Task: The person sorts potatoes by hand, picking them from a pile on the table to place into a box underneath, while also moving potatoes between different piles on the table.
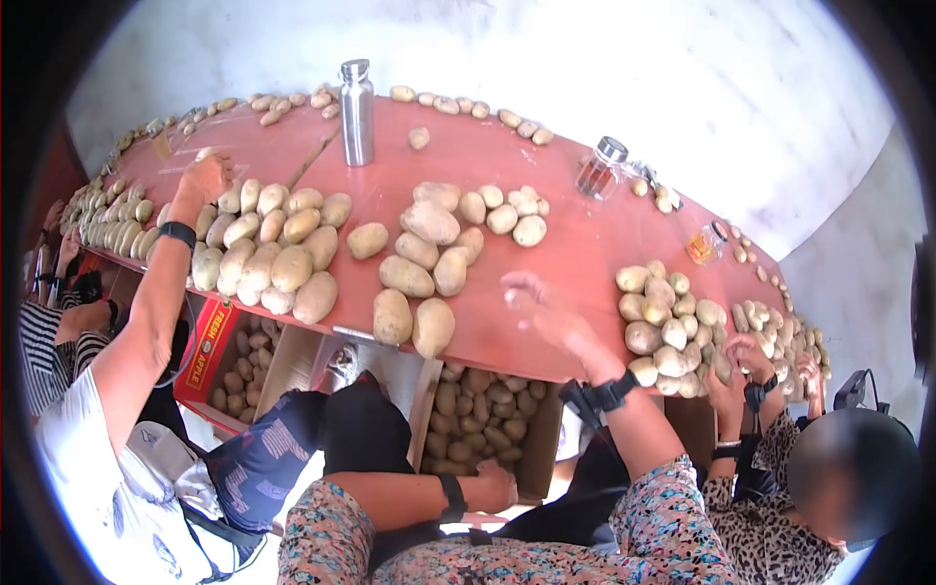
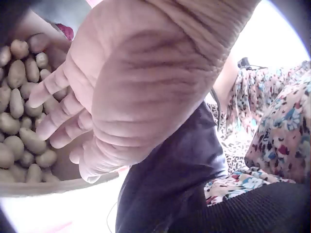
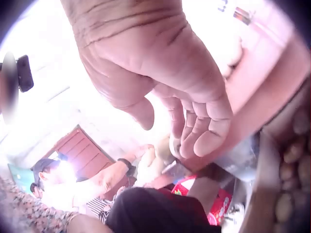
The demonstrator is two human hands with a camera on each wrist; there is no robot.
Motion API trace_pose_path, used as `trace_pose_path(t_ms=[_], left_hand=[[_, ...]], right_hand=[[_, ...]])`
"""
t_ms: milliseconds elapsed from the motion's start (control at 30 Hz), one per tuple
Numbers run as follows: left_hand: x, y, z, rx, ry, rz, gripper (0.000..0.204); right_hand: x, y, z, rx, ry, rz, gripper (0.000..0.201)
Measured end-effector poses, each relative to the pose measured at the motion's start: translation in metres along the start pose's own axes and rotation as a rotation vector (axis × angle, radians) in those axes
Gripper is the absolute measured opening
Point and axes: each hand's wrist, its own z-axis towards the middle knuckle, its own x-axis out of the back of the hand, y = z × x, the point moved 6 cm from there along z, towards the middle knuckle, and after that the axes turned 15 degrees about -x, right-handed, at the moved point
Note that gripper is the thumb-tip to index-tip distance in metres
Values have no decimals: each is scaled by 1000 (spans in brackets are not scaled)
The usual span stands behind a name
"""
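My left hand (image 1: 492, 486) is low in front of me, beside the near rim of a cardboard box of potatoes (image 1: 475, 414). Its fingers (image 2: 62, 115) are loosely bent and hold nothing; in the left wrist view they overlap potatoes (image 2: 19, 141) in that box. Above the red table (image 1: 546, 249) hovers my right hand (image 1: 548, 314), bare of any object, its fingers (image 3: 206, 138) relaxed and slightly curled. To its left on the tabletop lies a loose group of large potatoes (image 1: 429, 222), two of them at the front edge. A smaller cluster (image 1: 502, 216) sits just behind.
Potato heaps stand left (image 1: 268, 239) and right (image 1: 673, 322) on the table. A steel bottle (image 1: 358, 115) and glass jars (image 1: 602, 171) stand farther back. Another person's arm (image 1: 146, 312) reaches in from the left; a person at right handles potatoes. A red apple box (image 1: 207, 351) sits below.
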Motion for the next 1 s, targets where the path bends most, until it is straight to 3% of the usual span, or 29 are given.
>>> trace_pose_path(t_ms=[133,167,200,267,300,400,567,633,700,800,933,1000], left_hand=[[6,4,-6,-73,60,14,24],[2,1,-1,-69,82,35,24],[11,2,-7,-76,112,32,24],[21,-1,-13,-80,190,32,25],[23,-6,-10,-71,189,31,25],[31,-12,-15,-32,75,-86,27],[32,-18,-12,4,228,29,24],[31,-16,-12,3,253,33,24],[30,-16,-11,2,240,16,24],[34,-16,-13,26,265,35,23],[37,-14,-14,10,246,21,23],[38,-13,-15,-14,210,38,23]], right_hand=[[49,0,77,96,215,-140,44],[64,8,104,106,325,-302,49],[69,-3,113,114,437,-464,54],[81,-29,113,60,464,-504,58],[84,-40,113,-7,486,-546,62],[105,-3,197,48,620,-541,66],[111,14,260,52,512,-515,67],[105,13,266,40,482,-501,64],[95,11,265,54,240,-497,56],[91,-1,245,-16,212,-550,50],[84,7,232,-22,314,-649,48],[78,7,217,69,470,-746,47]])
